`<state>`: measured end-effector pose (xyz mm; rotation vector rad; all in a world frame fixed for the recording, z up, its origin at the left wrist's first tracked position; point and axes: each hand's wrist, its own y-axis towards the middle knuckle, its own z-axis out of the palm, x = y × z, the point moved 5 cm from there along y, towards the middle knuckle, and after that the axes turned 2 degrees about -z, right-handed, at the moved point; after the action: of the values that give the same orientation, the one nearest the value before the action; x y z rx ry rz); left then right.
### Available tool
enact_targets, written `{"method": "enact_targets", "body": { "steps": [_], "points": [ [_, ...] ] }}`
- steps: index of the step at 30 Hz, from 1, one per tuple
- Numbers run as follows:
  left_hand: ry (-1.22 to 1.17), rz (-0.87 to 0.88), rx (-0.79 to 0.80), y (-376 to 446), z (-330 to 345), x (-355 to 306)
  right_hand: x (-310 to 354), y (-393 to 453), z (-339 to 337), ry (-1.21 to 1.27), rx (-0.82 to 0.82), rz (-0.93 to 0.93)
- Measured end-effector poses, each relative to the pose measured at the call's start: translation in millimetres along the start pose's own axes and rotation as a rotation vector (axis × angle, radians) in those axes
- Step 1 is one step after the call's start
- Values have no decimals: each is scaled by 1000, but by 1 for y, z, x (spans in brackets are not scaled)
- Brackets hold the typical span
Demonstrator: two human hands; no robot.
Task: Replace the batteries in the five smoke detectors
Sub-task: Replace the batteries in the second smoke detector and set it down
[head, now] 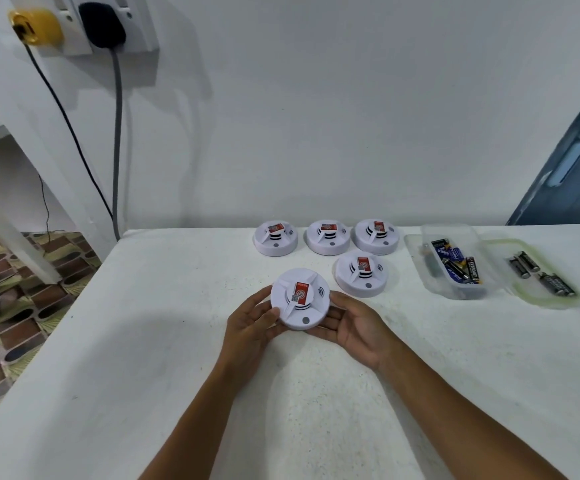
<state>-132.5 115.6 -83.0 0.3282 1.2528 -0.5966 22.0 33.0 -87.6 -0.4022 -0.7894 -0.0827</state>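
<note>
A round white smoke detector (299, 299) with a red label on top is held between both hands just above the white table (150, 341). My left hand (250, 323) grips its left edge, thumb on the rim. My right hand (354, 327) cups its right side from below. Several more white detectors stand behind it: three in a row (275, 238) (328, 236) (376, 236) and one in front of them (362, 275). A clear plastic box (454, 261) at the right holds several batteries. More dark batteries (541, 275) lie on its lid (555, 299).
A white wall rises right behind the table. Two plugs with cables hang from sockets (84, 26) at the upper left. The table's left edge drops to a patterned floor (15, 306). A blue door (575, 168) stands at the far right.
</note>
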Motion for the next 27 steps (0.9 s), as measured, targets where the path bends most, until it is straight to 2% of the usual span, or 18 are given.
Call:
{"method": "enact_targets", "body": {
  "steps": [9, 27],
  "points": [
    [24, -18, -35, 0, 0, 0, -1, 1, -2, 2, 5, 2],
    [4, -20, -1, 1, 4, 0, 1, 2, -4, 20, 13, 23]
  ]
}}
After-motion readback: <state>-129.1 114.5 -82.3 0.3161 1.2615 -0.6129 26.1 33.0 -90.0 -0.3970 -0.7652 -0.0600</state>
